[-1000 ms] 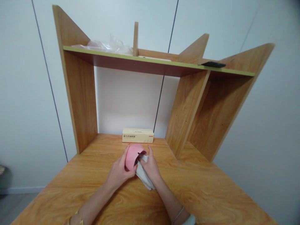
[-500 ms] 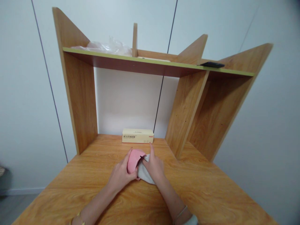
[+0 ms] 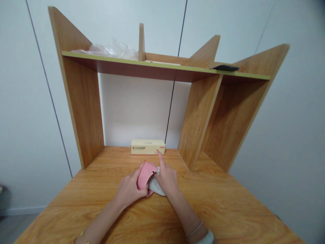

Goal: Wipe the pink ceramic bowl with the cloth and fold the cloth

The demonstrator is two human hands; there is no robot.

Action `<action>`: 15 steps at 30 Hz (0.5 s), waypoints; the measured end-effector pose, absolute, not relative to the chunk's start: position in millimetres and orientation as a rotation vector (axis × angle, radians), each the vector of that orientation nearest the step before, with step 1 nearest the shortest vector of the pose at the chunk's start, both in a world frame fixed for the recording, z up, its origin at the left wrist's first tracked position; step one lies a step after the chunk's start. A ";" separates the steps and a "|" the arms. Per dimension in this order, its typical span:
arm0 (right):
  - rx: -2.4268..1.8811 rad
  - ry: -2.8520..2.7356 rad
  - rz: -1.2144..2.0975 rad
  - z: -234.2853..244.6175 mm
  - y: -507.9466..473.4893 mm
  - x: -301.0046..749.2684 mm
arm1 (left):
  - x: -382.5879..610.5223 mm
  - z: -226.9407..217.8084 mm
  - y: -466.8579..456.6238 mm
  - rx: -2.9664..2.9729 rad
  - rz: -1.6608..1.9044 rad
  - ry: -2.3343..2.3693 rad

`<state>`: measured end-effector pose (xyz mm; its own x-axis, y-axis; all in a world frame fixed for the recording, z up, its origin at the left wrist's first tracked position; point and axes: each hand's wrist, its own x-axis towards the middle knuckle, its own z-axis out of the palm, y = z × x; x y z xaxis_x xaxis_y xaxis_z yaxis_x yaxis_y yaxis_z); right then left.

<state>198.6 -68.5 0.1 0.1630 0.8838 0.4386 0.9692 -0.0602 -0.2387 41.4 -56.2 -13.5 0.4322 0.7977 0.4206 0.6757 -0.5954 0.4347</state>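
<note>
Pink bowl lies lower and flatter than 1 second ago, just in front of the box. The left hand curls closed around its side. The right hand, index finger raised, presses the now-bunched grey cloth against it.

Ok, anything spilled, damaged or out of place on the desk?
Nothing stands out. The left hand holds the pink rounded bowl tilted, the right hand presses the grey cloth against it. The beige cardboard box sits square at the back of the wooden desk; no spill shows.
</note>
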 end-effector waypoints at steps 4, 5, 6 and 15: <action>-1.936 -1.726 -0.082 -12.4 -64.4 203.1 | 39.0 -14.0 -55.7 2.454 0.878 1.291; -1.915 -1.704 -0.033 -16.0 -63.1 204.3 | 38.3 -13.9 -55.0 2.423 0.891 1.292; -1.893 -1.673 0.018 -19.4 -61.7 205.3 | 37.6 -13.7 -54.1 2.383 0.913 1.290; -1.481 -1.266 0.353 -35.3 -45.9 204.6 | 42.2 -19.7 -49.6 2.182 1.120 1.085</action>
